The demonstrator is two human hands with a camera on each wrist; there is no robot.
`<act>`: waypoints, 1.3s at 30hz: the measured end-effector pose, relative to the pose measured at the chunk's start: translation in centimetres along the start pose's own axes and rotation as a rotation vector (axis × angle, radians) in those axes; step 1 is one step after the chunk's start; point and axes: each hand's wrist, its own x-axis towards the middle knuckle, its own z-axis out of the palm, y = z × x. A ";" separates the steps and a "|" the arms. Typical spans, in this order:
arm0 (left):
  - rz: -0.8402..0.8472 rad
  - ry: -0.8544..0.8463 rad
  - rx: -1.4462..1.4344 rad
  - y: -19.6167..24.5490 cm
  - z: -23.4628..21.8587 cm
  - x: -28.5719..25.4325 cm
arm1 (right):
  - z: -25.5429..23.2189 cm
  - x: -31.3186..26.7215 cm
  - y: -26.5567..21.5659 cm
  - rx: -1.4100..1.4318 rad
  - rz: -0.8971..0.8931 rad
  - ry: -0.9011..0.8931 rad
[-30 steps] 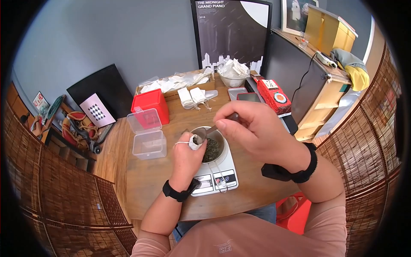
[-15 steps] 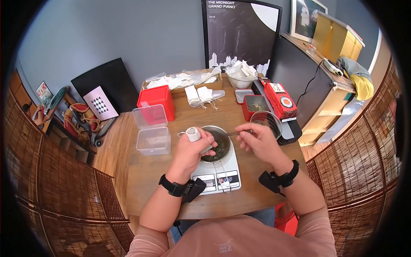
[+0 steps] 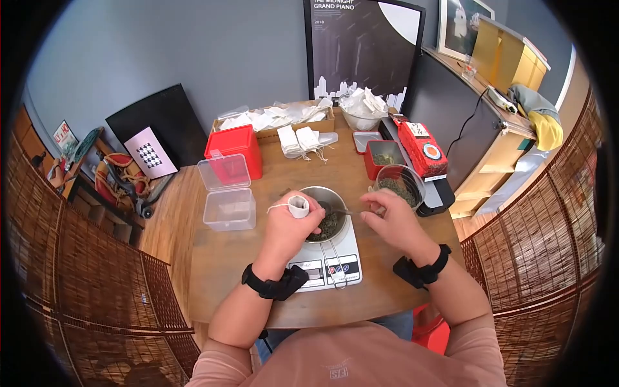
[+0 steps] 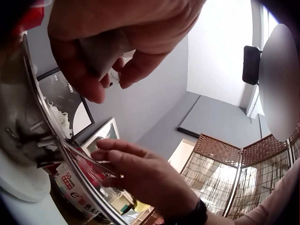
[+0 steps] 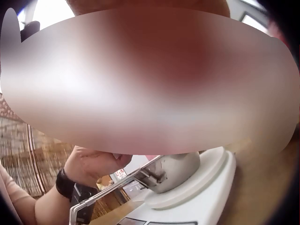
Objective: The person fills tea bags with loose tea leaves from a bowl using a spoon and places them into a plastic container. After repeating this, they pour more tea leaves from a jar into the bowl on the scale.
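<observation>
My left hand (image 3: pixel 284 227) holds a small white drawstring tea bag (image 3: pixel 298 208) upright, its mouth open and its string hanging to the left. It is over the left side of a metal pot (image 3: pixel 334 195) with a wire handle, which holds dark loose tea leaves (image 3: pixel 329 227). From the right, my right hand (image 3: pixel 394 222) pinches the handle of a metal spoon (image 3: pixel 348 212); the spoon's head reaches into the pot above the leaves. A white kitchen scale (image 3: pixel 351 258) bears the pot. Most of the right wrist view is blurred.
Beside my right hand stands a clear round tub (image 3: pixel 412 182) of leaves, with a red tin (image 3: pixel 373 164) behind it. An open clear plastic box (image 3: pixel 231 213) and a red box (image 3: pixel 251 155) stand left. Finished-looking white bags (image 3: pixel 298 140) lie at the back.
The spoon was at the tea bag's mouth; my right hand has since drawn it away rightward and lowered its head into the pot. My left hand keeps the bag over the pot.
</observation>
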 end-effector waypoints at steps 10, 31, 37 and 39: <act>-0.026 -0.041 0.180 0.3 0.6 -0.3 | -0.8 2.7 -8.4 0.080 -0.484 -0.047; 0.044 -0.006 0.255 -0.4 -0.3 -0.7 | -0.5 3.2 -8.9 0.048 -0.469 0.026; 0.135 -0.024 0.285 -0.5 0.2 -0.8 | 0.1 3.2 -8.5 0.023 -0.577 0.003; 0.199 -0.016 0.327 0.1 0.5 -1.0 | -0.1 3.4 -8.8 0.036 -0.543 0.022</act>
